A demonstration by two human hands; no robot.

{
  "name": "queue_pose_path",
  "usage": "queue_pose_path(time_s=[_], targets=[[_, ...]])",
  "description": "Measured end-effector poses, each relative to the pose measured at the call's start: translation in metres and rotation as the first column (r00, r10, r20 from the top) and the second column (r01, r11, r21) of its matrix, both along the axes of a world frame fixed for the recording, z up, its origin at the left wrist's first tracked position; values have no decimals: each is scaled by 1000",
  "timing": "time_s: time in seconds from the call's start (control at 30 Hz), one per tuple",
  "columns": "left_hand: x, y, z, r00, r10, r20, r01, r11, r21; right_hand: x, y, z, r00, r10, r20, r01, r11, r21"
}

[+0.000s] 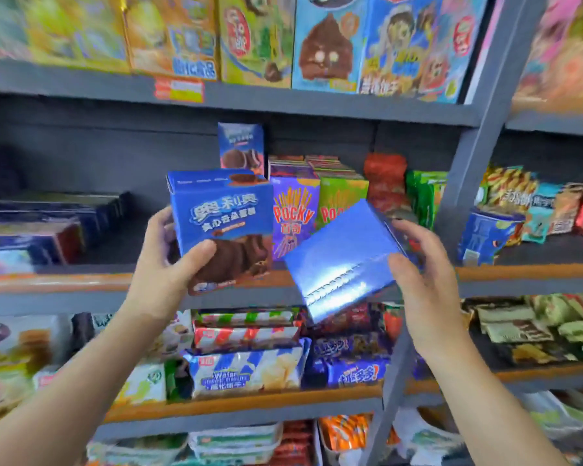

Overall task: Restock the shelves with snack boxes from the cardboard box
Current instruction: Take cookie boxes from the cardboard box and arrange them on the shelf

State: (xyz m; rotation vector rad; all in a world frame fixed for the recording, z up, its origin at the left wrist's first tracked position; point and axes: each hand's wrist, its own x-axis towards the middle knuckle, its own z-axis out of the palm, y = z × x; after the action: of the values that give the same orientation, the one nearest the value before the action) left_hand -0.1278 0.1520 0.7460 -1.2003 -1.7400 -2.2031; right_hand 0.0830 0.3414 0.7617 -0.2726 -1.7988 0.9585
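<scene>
Blue cardboard fills both hands in front of the middle shelf (216, 275). The left hand (169, 264) grips an upright blue Oreo box (221, 216) by its lower left corner, thumb laid across the printed front and fingers wrapped behind; the forearm rises from the lower left. The right hand (424, 264) holds a second blue box (342, 260), tilted with its plain back and perforated tear strip facing the camera, thumb on the near face and fingers curled over the right edge. The two boxes sit just beside each other, their inner corners close. Behind them stand Pocky boxes (293, 213) and one more Oreo box (241, 148) further back. Left of the upright box the shelf shows dark open room, with flat packs (48, 227) lying at its far left. A grey upright post (472, 156) bounds the bay on the right.
</scene>
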Motion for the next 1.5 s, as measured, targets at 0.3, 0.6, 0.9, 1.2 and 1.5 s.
queue_pose_path(time_s=[0.3,0.6,0.9,1.2,1.5], targets=[[-116,54,4,980,-123,156,184,854,-486,-82,-6,31,995,-74,-61,75,997,18],[-139,66,9,973,-199,121,218,594,-774,-128,-16,47,990,-140,-15,141,987,81],[-82,10,45,802,-285,-525,42,903,-427,-150,-45,78,961,-269,-65,276,931,240],[-111,23,57,973,-190,-129,164,968,-190,-194,-59,67,980,-161,-120,188,944,269],[-175,82,53,989,-131,69,142,971,-192,-203,-32,5,810,-501,305,108,639,762]])
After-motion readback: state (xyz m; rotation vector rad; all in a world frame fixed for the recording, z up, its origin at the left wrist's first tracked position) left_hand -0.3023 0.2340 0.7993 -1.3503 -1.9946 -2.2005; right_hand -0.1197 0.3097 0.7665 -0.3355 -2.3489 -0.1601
